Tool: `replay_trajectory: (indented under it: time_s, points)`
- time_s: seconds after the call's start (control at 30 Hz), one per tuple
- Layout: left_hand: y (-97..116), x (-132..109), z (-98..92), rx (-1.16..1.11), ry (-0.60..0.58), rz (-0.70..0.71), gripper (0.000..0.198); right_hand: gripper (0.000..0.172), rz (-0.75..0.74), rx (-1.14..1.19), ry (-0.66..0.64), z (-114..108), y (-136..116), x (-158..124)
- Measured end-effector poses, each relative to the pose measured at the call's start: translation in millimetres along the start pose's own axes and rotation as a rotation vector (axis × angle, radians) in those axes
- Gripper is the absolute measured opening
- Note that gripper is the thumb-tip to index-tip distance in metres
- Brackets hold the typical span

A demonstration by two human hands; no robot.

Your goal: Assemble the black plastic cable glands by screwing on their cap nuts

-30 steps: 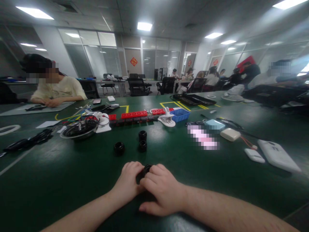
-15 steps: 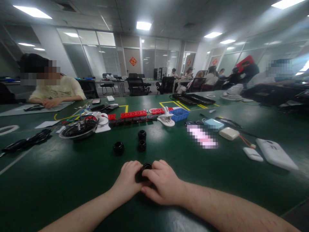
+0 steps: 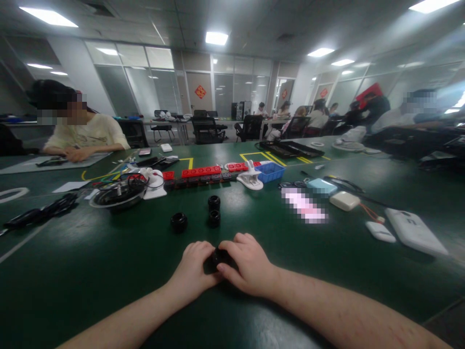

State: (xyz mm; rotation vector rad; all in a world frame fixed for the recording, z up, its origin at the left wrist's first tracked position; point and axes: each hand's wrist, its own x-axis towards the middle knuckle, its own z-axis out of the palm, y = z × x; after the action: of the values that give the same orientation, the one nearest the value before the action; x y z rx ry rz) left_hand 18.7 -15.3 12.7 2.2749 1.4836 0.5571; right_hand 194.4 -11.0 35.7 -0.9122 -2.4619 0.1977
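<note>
Low at the middle of the head view, a glossy black ring-shaped part (image 3: 217, 257) is held between both hands. My left hand (image 3: 194, 264) is closed round its left side. My right hand (image 3: 247, 266) grips it from the right, fingers curled over the top and thumb at the near side. The fingers cover much of the part, so its full shape is hidden. Just beyond the hands stand similar black round parts: a wide ring (image 3: 178, 222) on the left, and on the right a small ring (image 3: 214, 218) in front of a taller one (image 3: 214, 202).
Across the green table (image 3: 119, 271) lie a metal bowl of cables (image 3: 118, 198), red blocks (image 3: 201, 172), a white clip (image 3: 250, 179) and a blue basket (image 3: 272, 172). Rightward are a white power bank (image 3: 416, 231) and white case (image 3: 380, 231). A person (image 3: 87, 131) sits at the left.
My right hand has turned and shifted slightly up and away, its thumb now higher on the black part. The left hand stays nearly in place.
</note>
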Motion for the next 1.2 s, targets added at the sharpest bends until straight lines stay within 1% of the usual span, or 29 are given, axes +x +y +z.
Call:
replay_trajectory:
  time_s: [0.2,0.67,0.87,1.07,1.2]
  points:
    - [1.8,-0.1,-0.5,-0.002,0.016,0.006,0.022,0.029,0.019,0.023,0.001,-0.1,1.8,1.1]
    - [3.4,-0.9,-1.4,0.008,-0.007,0.017,0.022,0.029,0.029,-0.001,-0.014,2.2,3.6,1.0]
    - [4.0,-1.8,-1.0,0.024,-0.005,0.059,0.021,0.031,0.042,-0.005,-0.037,2.7,2.2,1.6]
    - [3.3,-1.2,0.6,0.051,0.0,0.06,0.023,0.033,0.03,0.001,-0.045,3.3,3.3,1.2]
    - [5.1,-1.3,-1.2,0.035,-0.01,0.061,0.026,0.039,0.002,0.03,-0.026,4.3,5.1,0.6]
